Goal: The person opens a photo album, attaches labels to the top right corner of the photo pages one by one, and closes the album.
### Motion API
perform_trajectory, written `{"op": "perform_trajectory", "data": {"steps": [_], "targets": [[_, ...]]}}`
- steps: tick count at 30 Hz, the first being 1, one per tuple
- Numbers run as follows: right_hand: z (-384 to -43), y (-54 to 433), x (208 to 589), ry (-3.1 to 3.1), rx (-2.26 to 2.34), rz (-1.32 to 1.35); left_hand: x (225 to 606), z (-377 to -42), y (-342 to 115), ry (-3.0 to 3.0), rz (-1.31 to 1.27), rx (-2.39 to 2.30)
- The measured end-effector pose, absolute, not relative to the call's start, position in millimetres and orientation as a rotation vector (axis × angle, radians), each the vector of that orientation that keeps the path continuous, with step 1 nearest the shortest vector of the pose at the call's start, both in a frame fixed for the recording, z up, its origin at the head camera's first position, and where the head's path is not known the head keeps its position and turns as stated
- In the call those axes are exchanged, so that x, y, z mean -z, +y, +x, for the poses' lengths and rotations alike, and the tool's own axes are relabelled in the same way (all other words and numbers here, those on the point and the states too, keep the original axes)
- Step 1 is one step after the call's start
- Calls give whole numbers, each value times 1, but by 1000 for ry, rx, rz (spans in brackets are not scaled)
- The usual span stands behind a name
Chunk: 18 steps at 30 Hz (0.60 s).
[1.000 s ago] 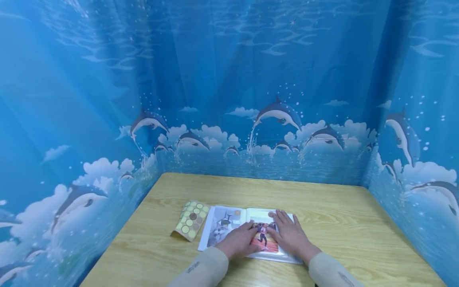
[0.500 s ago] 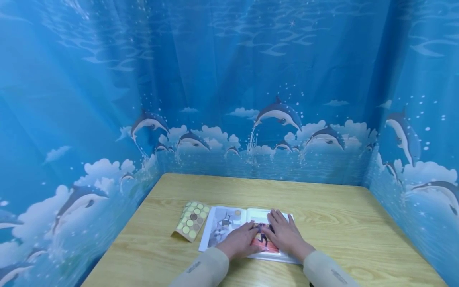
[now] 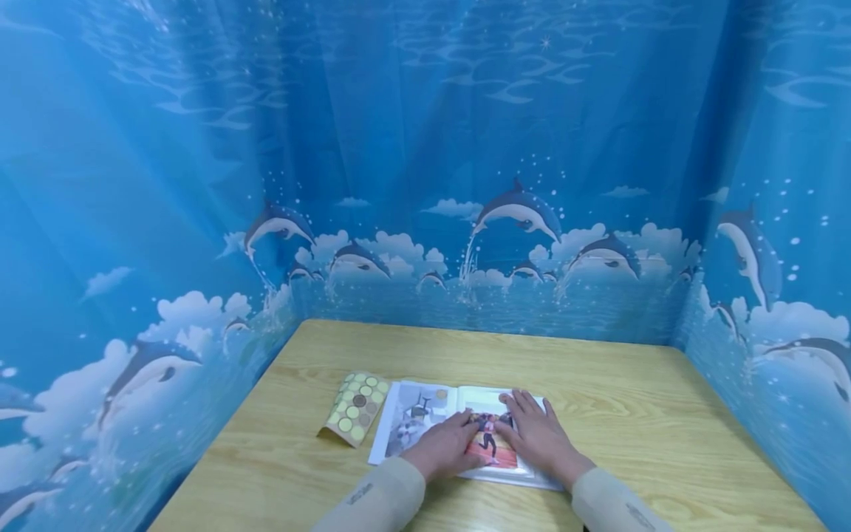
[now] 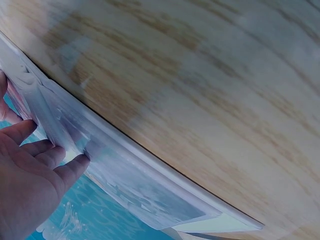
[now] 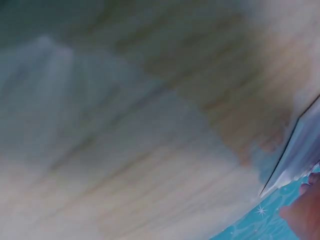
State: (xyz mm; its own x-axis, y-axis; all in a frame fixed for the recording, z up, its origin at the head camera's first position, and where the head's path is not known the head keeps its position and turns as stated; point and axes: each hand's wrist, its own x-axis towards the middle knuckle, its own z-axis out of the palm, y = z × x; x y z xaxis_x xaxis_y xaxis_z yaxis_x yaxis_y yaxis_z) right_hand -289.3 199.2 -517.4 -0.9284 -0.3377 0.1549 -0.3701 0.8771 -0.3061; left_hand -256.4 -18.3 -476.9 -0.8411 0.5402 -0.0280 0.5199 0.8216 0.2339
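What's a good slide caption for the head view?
Left hand and right hand rest on an open book, framing a runner picture; dotted sheet nearby.

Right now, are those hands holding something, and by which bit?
Nothing looks held: the left hand and right hand rest on the open album, at either side of the runner photo.

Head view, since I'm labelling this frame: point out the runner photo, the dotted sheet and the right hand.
Runner photo (image 3: 490, 443): head view, around the runner's legs.
Dotted sheet (image 3: 355, 411): head view, middle of its dotted face.
Right hand (image 3: 538, 436): head view, back of the hand.
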Motion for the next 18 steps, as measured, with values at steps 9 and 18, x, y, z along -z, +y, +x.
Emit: {"op": "perform_trajectory", "data": {"steps": [9, 18], "targets": [[-295, 198, 520, -2958, -491, 541, 478, -257, -19, 2901, 838, -348], [-292, 194, 518, -2954, -454, 602, 480, -259, -18, 2903, 828, -345]]}}
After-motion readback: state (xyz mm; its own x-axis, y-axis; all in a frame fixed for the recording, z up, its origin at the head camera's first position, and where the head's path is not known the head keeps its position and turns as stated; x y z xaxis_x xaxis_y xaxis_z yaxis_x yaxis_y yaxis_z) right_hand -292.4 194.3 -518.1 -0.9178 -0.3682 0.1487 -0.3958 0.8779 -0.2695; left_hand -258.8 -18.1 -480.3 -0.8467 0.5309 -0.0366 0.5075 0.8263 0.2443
